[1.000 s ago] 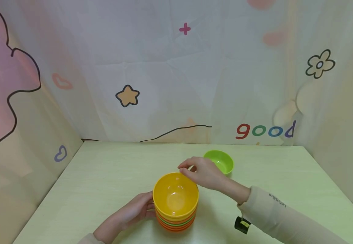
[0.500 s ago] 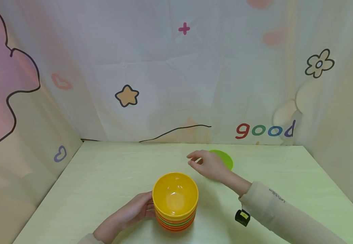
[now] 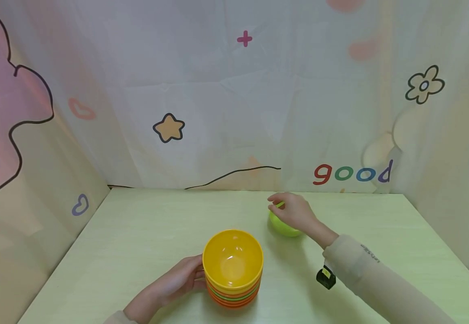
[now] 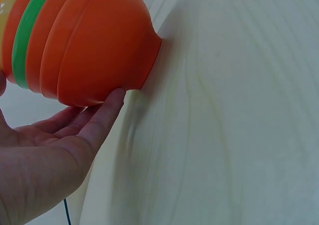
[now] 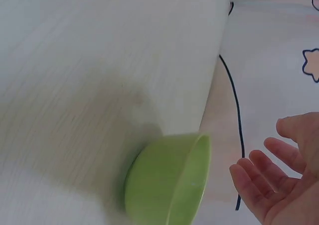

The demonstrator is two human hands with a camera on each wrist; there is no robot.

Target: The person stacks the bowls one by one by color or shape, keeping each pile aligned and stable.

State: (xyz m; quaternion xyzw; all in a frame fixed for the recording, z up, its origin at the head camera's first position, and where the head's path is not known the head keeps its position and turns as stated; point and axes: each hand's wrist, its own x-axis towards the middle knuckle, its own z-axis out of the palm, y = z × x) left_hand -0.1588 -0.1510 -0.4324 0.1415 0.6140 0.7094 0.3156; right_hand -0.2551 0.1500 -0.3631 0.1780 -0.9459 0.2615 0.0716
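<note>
A stack of nested bowls stands at the front middle of the table, with a yellow bowl (image 3: pixel 233 258) on top. Below it are orange bowls (image 4: pixel 99 46) and a green band (image 4: pixel 23 41) of another bowl. My left hand (image 3: pixel 179 278) rests against the left side of the stack, its extended fingers touching the lower bowl in the left wrist view. Farther back, my right hand (image 3: pixel 295 211) hovers over a single lime-green bowl (image 3: pixel 282 226), partly hiding it. In the right wrist view, loosely bent fingers with nothing in them are beside that bowl's rim, apart from it.
The pale wood-grain table (image 3: pixel 145 225) ends at a printed curtain (image 3: pixel 218 135) at the back, and curtain also hangs on both sides. A small black device (image 3: pixel 326 277) hangs by the right sleeve (image 3: pixel 376 279).
My right hand has moved from the yellow bowl's far rim back and to the right, over the lime-green bowl. The left hand and the stack have stayed in place.
</note>
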